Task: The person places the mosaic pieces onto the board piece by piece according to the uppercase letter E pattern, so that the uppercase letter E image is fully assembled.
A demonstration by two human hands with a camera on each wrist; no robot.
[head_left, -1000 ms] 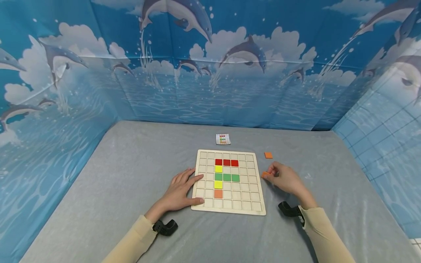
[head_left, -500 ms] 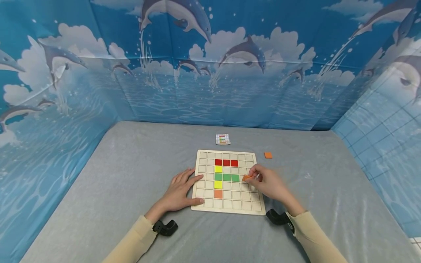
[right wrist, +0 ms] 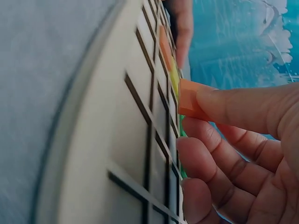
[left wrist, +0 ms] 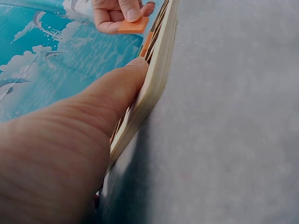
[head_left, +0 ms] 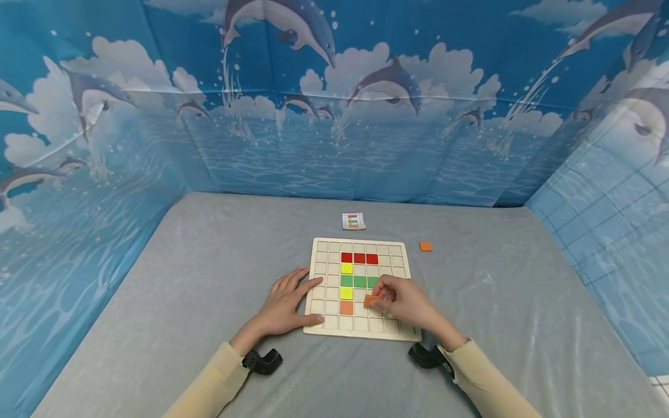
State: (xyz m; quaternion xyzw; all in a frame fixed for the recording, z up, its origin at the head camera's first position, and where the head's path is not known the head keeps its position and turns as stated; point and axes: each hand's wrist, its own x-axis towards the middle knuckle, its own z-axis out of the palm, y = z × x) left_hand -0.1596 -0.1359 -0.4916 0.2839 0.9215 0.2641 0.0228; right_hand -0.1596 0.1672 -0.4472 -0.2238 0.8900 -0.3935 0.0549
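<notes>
A pale wooden grid board (head_left: 392, 328) lies on the grey table. My left hand (head_left: 287, 305) rests on its left edge, fingers spread and the thumb on the lower left corner. Between thumb and fingers, my right hand (head_left: 407, 301) pinches an orange square tile (head_left: 369, 301) over the lower middle of the board. In the right wrist view this tile (right wrist: 190, 98) stands tilted close to the grid. Set in cells are red tiles (head_left: 359, 258), yellow tiles (head_left: 347, 268), green tiles (head_left: 359, 281) and one orange tile (head_left: 346, 307). The right fingers hide some cells.
Another loose orange tile (head_left: 425, 246) lies on the grey table (head_left: 219, 255), right of the board. Behind the board is a small card (head_left: 353, 221) printed with a coloured grid pattern. A dolphin-printed curtain (head_left: 313, 145) stands along the back and sides.
My right hand has carried the orange tile leftward from beside the board's right edge to over its lower middle. The left hand and the board have stayed put.
</notes>
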